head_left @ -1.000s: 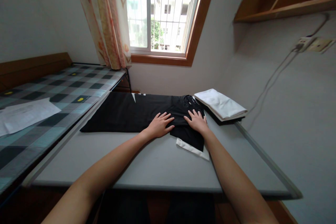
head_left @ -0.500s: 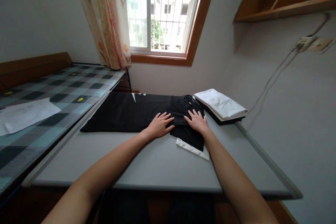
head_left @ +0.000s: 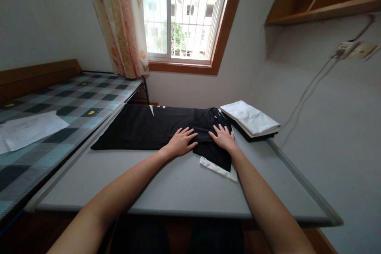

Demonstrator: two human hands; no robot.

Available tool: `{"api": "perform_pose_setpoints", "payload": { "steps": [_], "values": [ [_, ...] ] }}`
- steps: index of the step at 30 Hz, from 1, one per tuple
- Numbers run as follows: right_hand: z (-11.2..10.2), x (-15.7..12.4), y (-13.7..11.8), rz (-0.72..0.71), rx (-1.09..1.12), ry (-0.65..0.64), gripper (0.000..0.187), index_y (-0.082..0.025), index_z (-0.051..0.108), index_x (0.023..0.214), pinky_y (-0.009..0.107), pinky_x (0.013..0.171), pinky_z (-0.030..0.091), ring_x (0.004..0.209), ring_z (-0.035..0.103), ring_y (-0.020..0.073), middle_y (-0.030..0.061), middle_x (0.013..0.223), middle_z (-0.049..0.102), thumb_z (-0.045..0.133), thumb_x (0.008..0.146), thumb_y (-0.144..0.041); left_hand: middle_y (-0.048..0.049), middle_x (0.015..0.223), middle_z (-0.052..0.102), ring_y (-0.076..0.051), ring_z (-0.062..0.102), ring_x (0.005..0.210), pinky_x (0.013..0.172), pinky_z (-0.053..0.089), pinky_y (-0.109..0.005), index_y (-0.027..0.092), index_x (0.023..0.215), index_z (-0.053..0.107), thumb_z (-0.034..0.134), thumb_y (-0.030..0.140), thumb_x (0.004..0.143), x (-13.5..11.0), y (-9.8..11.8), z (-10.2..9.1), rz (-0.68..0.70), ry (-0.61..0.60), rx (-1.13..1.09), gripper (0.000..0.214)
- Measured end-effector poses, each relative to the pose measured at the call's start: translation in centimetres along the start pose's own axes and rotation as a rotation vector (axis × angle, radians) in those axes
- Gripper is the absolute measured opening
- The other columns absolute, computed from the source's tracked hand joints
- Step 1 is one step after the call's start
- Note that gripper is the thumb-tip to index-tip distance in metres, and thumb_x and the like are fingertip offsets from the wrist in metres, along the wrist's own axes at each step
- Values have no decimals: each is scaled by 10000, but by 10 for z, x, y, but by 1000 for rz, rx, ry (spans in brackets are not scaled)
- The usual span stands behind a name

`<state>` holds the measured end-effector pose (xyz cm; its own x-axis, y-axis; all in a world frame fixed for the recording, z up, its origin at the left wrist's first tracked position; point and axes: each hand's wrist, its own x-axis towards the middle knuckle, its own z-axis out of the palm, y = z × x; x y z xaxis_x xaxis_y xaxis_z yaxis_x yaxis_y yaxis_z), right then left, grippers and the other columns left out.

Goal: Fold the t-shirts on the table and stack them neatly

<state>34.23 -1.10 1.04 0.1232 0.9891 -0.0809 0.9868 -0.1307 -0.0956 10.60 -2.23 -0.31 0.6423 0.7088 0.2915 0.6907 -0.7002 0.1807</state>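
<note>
A black T-shirt [head_left: 143, 129] lies sideways on the grey table [head_left: 190, 190], its collar at the right and its body folded into a long strip. One short sleeve with a white cuff [head_left: 218, 170] sticks out toward me. My left hand [head_left: 182, 142] rests flat on the shirt's near edge, fingers spread, left of the sleeve. On the shoulder part, below the collar, my right hand [head_left: 223, 138] lies with its fingers apart. Neither hand grips the cloth.
Folded white cloth [head_left: 250, 118] sits on dark cloth at the table's back right. A checked bed [head_left: 113, 87] with paper sheets [head_left: 32, 131] stands along the left. A wooden shelf [head_left: 327, 10] and a socket with cables [head_left: 345, 49] are on the right wall.
</note>
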Motion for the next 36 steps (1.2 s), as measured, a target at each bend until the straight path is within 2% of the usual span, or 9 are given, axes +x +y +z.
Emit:
{"api": "perform_pose_setpoints", "payload": {
  "steps": [36],
  "values": [
    [0,-1,0,1,13,1,682,-264,290,1518,568,1138,160,1459,148,329,67,1604,197,240,939,-620,-70,1482,454,-267,349,1402,1147,251,-483,258,1385,508,377,546,951,0,0,0,-2,4,-6,537]
  ]
}}
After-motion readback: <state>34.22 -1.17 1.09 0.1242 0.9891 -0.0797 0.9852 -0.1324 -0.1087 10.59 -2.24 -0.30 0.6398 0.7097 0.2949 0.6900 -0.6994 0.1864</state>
